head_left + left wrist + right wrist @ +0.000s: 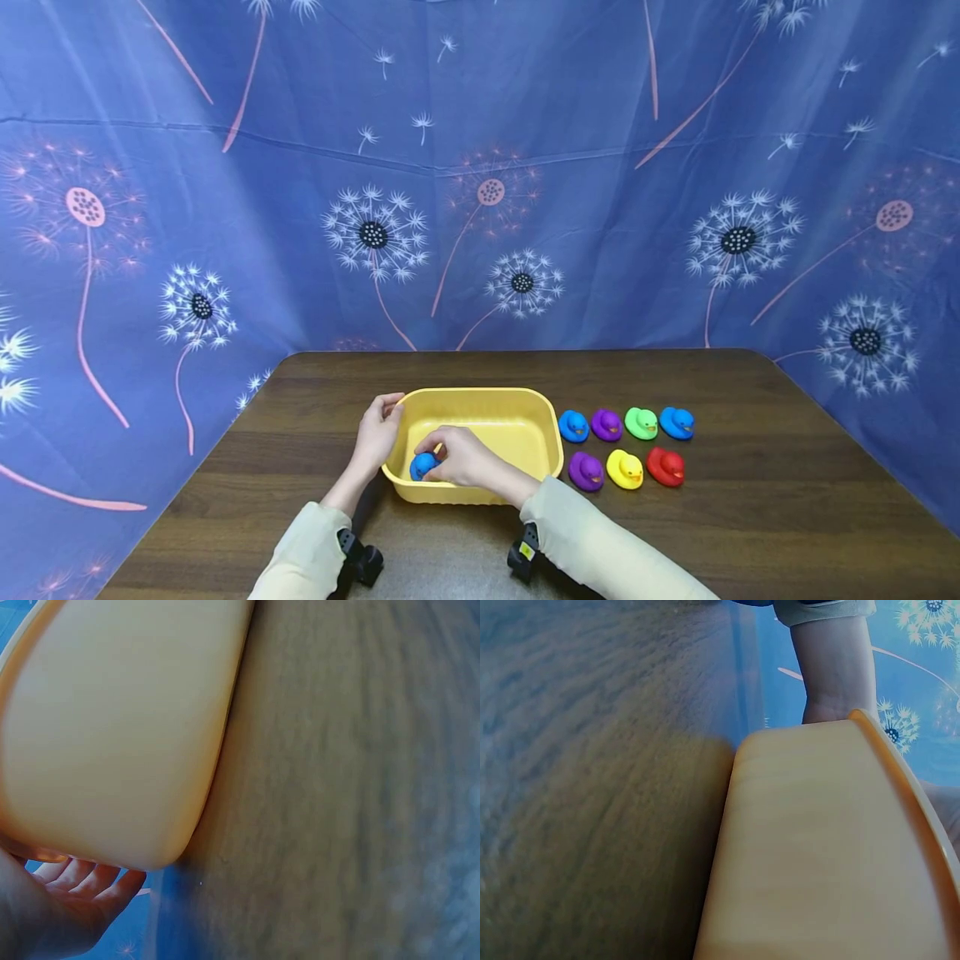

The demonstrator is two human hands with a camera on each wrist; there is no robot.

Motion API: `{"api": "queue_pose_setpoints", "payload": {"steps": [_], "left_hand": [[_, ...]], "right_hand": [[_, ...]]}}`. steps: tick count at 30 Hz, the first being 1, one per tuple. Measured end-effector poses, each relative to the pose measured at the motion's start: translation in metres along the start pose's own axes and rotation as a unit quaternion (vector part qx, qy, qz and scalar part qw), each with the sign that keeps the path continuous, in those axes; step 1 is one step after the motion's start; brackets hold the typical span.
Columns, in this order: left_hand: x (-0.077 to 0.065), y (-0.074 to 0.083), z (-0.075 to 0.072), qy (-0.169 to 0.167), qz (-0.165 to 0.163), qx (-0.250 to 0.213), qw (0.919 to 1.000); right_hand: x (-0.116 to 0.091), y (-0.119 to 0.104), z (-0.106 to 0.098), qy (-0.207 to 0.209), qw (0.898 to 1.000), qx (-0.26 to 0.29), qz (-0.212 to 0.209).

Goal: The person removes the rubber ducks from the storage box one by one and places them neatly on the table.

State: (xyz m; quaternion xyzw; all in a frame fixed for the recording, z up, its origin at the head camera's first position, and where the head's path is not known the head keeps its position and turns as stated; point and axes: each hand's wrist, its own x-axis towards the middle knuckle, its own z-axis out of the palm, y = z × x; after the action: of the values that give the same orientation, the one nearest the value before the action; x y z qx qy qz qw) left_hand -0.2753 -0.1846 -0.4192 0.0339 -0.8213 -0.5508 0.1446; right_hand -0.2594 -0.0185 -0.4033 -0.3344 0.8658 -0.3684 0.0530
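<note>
A yellow plastic basin (517, 437) sits on the table. At its left end my left hand (377, 435) grips the rim, and in the left wrist view its fingers (112, 892) lie against the outer wall. Inside the basin, near the front left corner, my right hand (467, 457) pinches a blue rubber duck (422, 467) between thumb and fingers. The right wrist view shows the basin's outer front wall (817, 847); the basin's wall hides the duck there.
Right of the basin stand two rows of rubber ducks: a blue duck (573, 426), purple duck (607, 425), green duck (641, 423) and another blue duck (677, 423) behind; a purple duck (586, 472), yellow duck (625, 469) and red duck (666, 467) in front.
</note>
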Motion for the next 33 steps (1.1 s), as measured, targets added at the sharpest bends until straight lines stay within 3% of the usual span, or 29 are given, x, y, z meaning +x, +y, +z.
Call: {"api": "queue_pose_setpoints", "payload": {"steps": [16,33], "left_hand": [[0.0005,0.0002,0.0001,-0.003,-0.006,-0.001,1.0],[0.0006,0.0007,-0.0004,-0.006,-0.003,0.008,0.9999]], "right_hand": [[-0.0011,-0.0004,0.0003,0.029,1.0,0.006,0.01],[-0.0049,0.0013,-0.0081,0.062,0.998,0.002,-0.023]]}}
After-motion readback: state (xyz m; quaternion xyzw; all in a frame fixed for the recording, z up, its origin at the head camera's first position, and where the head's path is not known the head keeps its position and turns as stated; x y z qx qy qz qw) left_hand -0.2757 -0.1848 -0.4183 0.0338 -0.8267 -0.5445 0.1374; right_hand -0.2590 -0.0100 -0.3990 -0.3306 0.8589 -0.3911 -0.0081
